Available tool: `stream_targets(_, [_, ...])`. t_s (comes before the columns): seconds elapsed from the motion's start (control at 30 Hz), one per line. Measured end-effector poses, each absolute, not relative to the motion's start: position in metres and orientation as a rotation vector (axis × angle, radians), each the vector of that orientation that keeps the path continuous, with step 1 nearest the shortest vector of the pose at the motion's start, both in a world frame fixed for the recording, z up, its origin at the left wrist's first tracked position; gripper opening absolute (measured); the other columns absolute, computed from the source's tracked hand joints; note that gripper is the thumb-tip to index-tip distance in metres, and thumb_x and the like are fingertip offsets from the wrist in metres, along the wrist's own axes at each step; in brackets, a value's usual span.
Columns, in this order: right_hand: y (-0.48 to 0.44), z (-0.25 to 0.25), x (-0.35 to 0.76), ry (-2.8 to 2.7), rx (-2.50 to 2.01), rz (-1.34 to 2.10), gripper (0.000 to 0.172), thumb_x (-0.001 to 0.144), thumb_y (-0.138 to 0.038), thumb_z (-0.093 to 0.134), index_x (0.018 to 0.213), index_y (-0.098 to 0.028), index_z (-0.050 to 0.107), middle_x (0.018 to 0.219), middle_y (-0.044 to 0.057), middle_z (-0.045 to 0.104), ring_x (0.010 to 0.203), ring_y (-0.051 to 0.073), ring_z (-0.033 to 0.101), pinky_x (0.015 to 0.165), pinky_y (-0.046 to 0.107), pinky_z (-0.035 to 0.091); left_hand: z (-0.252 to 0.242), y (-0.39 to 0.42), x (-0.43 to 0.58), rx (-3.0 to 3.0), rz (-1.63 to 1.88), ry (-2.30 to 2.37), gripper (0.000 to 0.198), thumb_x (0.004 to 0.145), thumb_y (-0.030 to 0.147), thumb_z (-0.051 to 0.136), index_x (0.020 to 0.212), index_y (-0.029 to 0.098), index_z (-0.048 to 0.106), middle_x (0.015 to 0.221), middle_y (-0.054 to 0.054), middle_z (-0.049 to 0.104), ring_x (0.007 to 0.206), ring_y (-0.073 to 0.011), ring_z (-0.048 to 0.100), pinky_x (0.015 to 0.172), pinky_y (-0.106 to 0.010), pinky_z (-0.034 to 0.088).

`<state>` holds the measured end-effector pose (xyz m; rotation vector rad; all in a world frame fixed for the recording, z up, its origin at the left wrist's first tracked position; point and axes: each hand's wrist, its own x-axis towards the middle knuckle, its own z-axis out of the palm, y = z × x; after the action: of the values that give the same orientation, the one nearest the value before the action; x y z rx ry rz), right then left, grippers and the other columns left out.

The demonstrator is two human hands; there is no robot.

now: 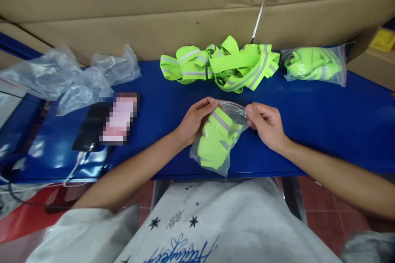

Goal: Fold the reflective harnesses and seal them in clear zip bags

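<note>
The clear plastic bag (228,159) of yellow-green bands (212,150) with gray stripes is over the flat blue table (327,131), its top pinched by the left hand (197,120) and the right hand (266,125). This looks like the closing step, so the next move probably needs squeezing along the thin red zip (232,103).

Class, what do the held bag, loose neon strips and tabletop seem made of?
Held bag: thin, glossy clear plastic; contents show through.
Loose neon strips: probably matte fabric, looping softly.
Tabletop: glossy blue, perhaps painted metal, judging by its reflections.
</note>
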<state>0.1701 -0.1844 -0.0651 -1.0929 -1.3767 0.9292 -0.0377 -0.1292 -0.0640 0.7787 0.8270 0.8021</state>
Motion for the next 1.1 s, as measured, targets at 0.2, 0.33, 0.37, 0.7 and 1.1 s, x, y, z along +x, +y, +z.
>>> stream_targets(0.2, [-0.183,-0.074,0.169,-1.299,-1.050,1.030,0.049,0.099,-0.062,0.069,0.073,-0.021,0.059,0.051,-0.006,0.043,0.044,0.008,0.035,0.042,0.025,0.027,-0.063,-0.131,-0.036,0.793,0.839,0.809,0.038,0.075,0.041,0.093,0.082,0.017,0.064,0.074,0.001,0.067,0.065,-0.0127,0.061,0.064,-0.024,0.051])
stream_targets(0.33, [-0.178,-0.084,0.175,-1.312,-1.055,1.046,0.036,0.095,-0.057,0.076,0.100,-0.024,0.062,0.055,-0.008,0.051,0.045,0.010,0.044,0.044,0.025,0.037,-0.057,-0.130,-0.038,0.843,0.921,0.744,0.028,0.082,0.035,0.086,0.080,0.016,0.065,0.075,0.000,0.066,0.068,-0.0140,0.063,0.065,-0.024,0.052])
stream_targets(0.37, [-0.176,-0.085,0.178,-1.345,-1.057,1.050,0.037,0.095,-0.057,0.076,0.105,-0.025,0.061,0.057,-0.008,0.052,0.046,0.010,0.047,0.045,0.025,0.039,-0.057,-0.129,-0.039,0.855,0.943,0.739,0.026,0.085,0.036,0.083,0.081,0.016,0.066,0.077,0.000,0.067,0.069,-0.0147,0.064,0.066,-0.024,0.053])
stream_targets(0.7, [-0.151,-0.073,0.195,-1.596,-0.992,1.053,0.042,0.091,-0.062,0.079,0.111,-0.028,0.065,0.072,-0.003,0.061,0.063,0.014,0.059,0.061,0.029,0.050,-0.061,-0.126,-0.036,0.998,1.094,0.936,0.021,0.097,0.032,0.073,0.082,0.017,0.069,0.071,0.002,0.062,0.057,-0.0095,0.056,0.056,-0.018,0.048])
stream_targets(1.1, [-0.149,-0.078,0.195,-1.538,-1.012,1.192,0.045,0.084,-0.066,0.083,0.082,-0.022,0.078,0.081,0.003,0.071,0.066,0.011,0.060,0.057,0.025,0.049,-0.068,-0.126,-0.034,1.018,1.109,0.946,0.023,0.097,0.034,0.073,0.082,0.017,0.067,0.071,0.001,0.063,0.060,-0.0111,0.058,0.058,-0.020,0.050])
